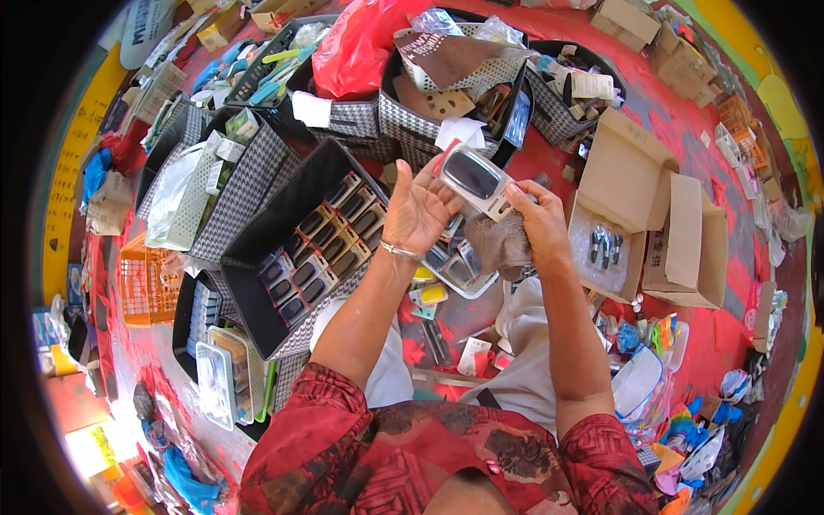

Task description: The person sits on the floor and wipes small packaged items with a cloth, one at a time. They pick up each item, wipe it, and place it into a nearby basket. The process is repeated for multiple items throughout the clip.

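My left hand point(418, 209) and my right hand point(539, 225) are raised together over a red floor. Between them sits a small white device with a dark screen point(475, 179), tilted, gripped by fingers of both hands. My right hand also clutches a brown cloth point(502, 242) bunched under the device. A thin bangle circles my left wrist. Just left of my left hand stands a dark fabric box point(257, 225) holding rows of several similar small devices point(322, 249). A clear tray point(459, 273) with more devices lies below my hands.
An open cardboard box point(624, 176) with small parts lies to the right. Patterned fabric bins point(403, 120) full of goods, a red plastic bag point(356, 47) and an orange basket point(146, 283) crowd the back and left. Loose packets and scraps litter the floor at the right.
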Motion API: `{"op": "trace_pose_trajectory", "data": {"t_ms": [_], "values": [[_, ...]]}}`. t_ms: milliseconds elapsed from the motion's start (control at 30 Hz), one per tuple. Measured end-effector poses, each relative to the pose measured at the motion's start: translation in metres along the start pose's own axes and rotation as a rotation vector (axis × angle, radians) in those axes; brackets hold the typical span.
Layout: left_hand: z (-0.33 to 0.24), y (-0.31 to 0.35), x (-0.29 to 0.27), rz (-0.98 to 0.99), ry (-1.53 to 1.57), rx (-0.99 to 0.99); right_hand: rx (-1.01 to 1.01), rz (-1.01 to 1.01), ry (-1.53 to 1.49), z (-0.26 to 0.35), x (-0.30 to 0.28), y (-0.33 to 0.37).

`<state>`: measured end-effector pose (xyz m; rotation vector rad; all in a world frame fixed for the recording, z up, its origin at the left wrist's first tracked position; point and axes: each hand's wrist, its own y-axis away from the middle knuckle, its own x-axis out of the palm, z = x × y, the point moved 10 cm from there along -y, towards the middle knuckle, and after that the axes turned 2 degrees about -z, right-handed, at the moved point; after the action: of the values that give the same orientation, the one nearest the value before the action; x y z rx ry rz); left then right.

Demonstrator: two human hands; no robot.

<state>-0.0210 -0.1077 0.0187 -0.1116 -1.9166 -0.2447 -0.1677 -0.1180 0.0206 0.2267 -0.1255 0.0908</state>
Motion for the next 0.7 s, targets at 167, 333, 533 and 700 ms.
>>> {"op": "trace_pose_trajectory", "data": {"t_ms": [167,333,533,700], "values": [[0.009,0.001,-0.017,-0.112,-0.235,0.063,-0.195,-0.036,0.363,0.013,0.015,0.008],[0.000,0.000,-0.028,-0.153,-0.174,0.037,-0.150,-0.135,0.053,0.044,-0.018,0.007],[0.016,0.003,-0.005,-0.018,-0.559,0.037,-0.613,-0.059,0.318,0.094,0.014,0.026],[0.020,0.010,-0.003,-0.060,-0.649,0.018,-0.616,-0.021,0.619,0.072,0.032,0.010]]}}
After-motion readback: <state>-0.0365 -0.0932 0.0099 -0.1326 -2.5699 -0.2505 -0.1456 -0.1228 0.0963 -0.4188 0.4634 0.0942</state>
